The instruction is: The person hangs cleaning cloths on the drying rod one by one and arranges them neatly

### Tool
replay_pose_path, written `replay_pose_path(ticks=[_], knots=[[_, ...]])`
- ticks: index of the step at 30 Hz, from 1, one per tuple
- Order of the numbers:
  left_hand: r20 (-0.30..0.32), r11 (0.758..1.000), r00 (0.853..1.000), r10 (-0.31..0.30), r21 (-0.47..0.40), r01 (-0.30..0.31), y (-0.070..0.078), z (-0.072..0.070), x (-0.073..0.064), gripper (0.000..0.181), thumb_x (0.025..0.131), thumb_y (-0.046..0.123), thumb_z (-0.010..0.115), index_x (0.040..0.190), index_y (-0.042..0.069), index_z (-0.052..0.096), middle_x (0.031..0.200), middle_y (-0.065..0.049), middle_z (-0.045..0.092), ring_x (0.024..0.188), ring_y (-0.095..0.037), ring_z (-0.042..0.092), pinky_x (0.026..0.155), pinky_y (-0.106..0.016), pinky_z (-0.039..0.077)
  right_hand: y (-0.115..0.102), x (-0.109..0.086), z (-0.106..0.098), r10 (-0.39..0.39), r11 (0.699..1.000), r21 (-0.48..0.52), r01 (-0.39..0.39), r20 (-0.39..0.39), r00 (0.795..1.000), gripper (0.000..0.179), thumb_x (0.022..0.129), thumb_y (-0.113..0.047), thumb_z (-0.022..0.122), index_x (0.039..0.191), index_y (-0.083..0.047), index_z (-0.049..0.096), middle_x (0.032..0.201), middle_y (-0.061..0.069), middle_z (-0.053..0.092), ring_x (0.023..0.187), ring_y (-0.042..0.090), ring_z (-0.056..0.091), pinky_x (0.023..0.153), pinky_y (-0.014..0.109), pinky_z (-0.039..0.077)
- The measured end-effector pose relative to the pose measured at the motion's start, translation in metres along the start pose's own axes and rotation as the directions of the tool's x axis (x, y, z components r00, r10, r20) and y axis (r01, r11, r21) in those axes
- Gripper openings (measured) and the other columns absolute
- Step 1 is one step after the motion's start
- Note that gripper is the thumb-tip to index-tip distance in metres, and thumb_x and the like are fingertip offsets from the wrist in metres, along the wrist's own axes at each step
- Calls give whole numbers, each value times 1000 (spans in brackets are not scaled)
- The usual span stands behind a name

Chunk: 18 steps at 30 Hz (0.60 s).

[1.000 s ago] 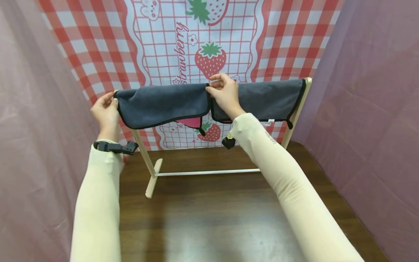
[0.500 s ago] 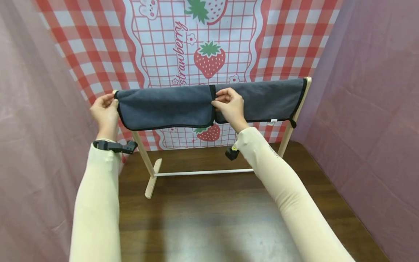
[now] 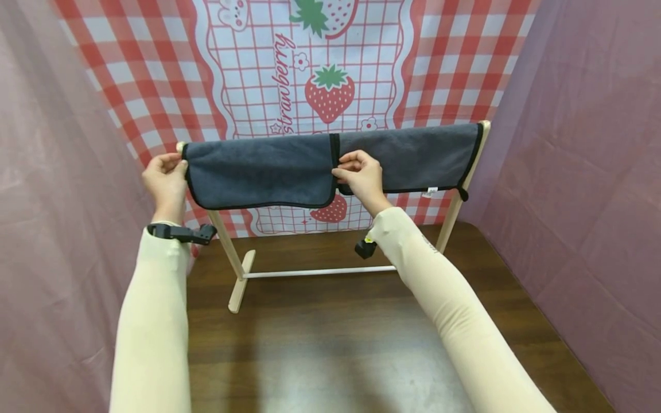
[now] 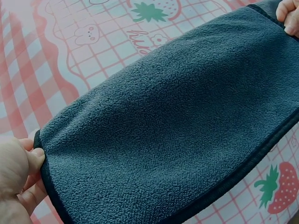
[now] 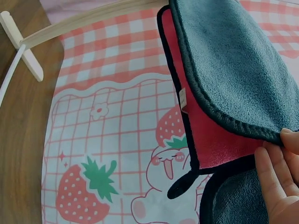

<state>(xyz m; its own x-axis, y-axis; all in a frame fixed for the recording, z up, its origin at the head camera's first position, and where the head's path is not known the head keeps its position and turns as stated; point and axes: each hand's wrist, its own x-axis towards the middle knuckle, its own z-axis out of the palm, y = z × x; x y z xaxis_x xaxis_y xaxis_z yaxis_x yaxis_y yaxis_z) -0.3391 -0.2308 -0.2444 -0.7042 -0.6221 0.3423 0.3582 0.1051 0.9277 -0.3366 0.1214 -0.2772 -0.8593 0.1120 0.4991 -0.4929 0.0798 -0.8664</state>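
A grey-blue towel (image 3: pixel 258 172) with black edging hangs over the top of a wooden rack, on its left half. My left hand (image 3: pixel 166 180) pinches its left edge just below the rack's top; in the left wrist view the thumb presses the black border (image 4: pixel 43 161). My right hand (image 3: pixel 365 179) pinches the same towel's right edge, between thumb and fingers. A second grey towel (image 3: pixel 423 158) hangs beside it on the right, directly behind my right hand. The right wrist view shows a pink layer (image 5: pixel 210 142) behind the gripped towel, with a black loop (image 5: pixel 182 185) at its corner.
The wooden rack (image 3: pixel 227 244) stands on a brown wood-grain surface (image 3: pixel 310 332), with a white lower bar (image 3: pixel 320 272). A strawberry-print checked cloth (image 3: pixel 454 63) hangs behind. Pink curtains (image 3: pixel 563 172) close off both sides.
My right hand has moved down along the towel's right edge from the top. The towel's front lies flatter and lower, and the pink part below it is now covered. My left hand slid slightly down.
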Motion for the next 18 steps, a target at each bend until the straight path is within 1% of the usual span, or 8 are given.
replay_pose_path(ticks=[3, 7, 9, 11, 14, 16, 18], knots=[[-3, 1000, 1000, 1, 9, -1, 0, -1, -1, 29, 87, -10, 66, 79, 18, 63, 70, 13, 57, 72, -1, 54, 72, -18, 45, 1, 0, 1, 0, 1000, 2, 0, 5, 1000, 18, 84, 5, 75, 97, 6, 64, 81, 10, 71, 68, 9, 66, 65, 29, 60], [-5, 999, 1000, 8, 33, -7, 1, -3, -2, 22, 88, -8, 67, 84, 13, 65, 71, 14, 56, 72, -1, 54, 72, -18, 45, 2, 0, 3, -1, 1000, 23, 1, 9, 1000, 19, 84, 7, 74, 99, 8, 63, 87, 21, 70, 67, 9, 66, 64, 29, 60], [0, 998, 1000, 18, 55, -18, 0, -3, -3, 20, 88, -6, 67, 85, 13, 65, 72, 15, 56, 72, 0, 54, 72, -17, 46, 2, 0, 3, 1, 999, 32, -1, 14, 1000, 20, 85, 8, 73, 102, 9, 62, 89, 24, 70, 67, 9, 66, 65, 29, 60], [13, 998, 1000, 20, 65, -21, 0, -3, -4, 21, 89, -5, 67, 85, 15, 65, 72, 15, 56, 71, 0, 54, 68, -16, 47, 4, 0, 2, 1, 999, 40, -2, 22, 1000, 21, 86, 8, 72, 104, 10, 61, 91, 26, 69, 68, 9, 66, 66, 29, 60], [49, 996, 998, 40, 78, -44, -2, -3, -7, 20, 90, -4, 66, 87, 16, 64, 74, 15, 57, 69, 0, 54, 63, -12, 47, 7, -2, 0, 8, 998, 55, -10, 34, 999, 24, 86, 10, 71, 106, 11, 59, 93, 29, 69, 68, 8, 67, 68, 28, 60], [74, 996, 996, 54, 74, -59, -4, -4, -10, 16, 90, -3, 65, 90, 13, 67, 76, 14, 59, 69, 0, 55, 62, -11, 48, 10, -4, -3, 17, 998, 62, -20, 40, 999, 25, 86, 11, 70, 107, 11, 58, 93, 29, 69, 68, 8, 67, 69, 27, 60], [98, 994, 992, 76, 71, -84, -8, -5, -13, 12, 90, -2, 64, 98, 6, 69, 79, 13, 60, 71, 0, 55, 65, -13, 48, 12, -7, -5, 29, 998, 52, -32, 46, 999, 25, 86, 10, 71, 108, 10, 58, 92, 26, 70, 68, 7, 67, 68, 27, 60]])
